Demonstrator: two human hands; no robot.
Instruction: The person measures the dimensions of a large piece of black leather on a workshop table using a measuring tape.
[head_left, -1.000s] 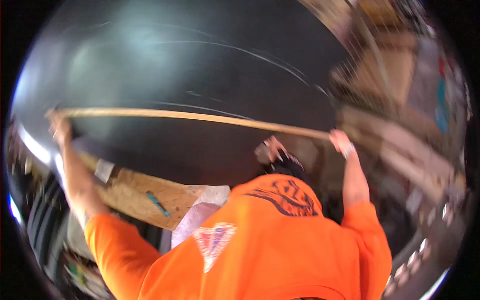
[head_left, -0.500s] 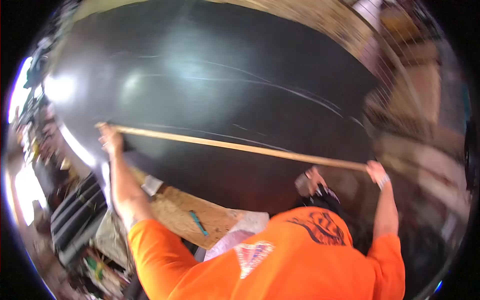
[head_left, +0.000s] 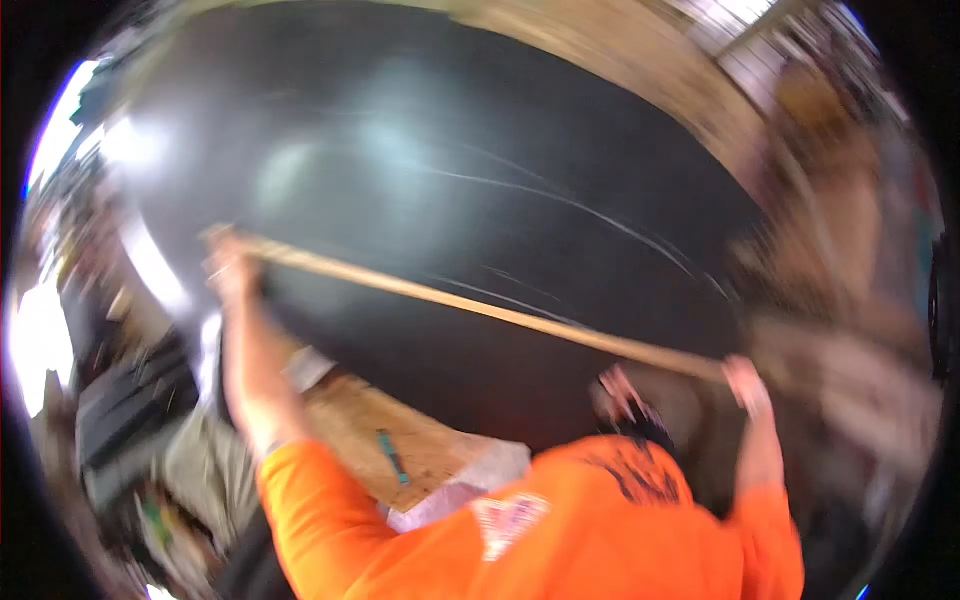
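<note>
The left hand (head_left: 235,265) and right hand (head_left: 746,385) are closed round opposite ends of a long wooden strip (head_left: 480,306) – slanting over the black sheet (head_left: 600,150); it looks light, fairly stiff, slightly springy – best gripped near both ends.

Workshop: wooden tabletop (head_left: 345,422), black sheeting (head_left: 560,130).

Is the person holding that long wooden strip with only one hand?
No, the left hand grips the wooden strip near one end and the right hand holds it at the other.
</note>
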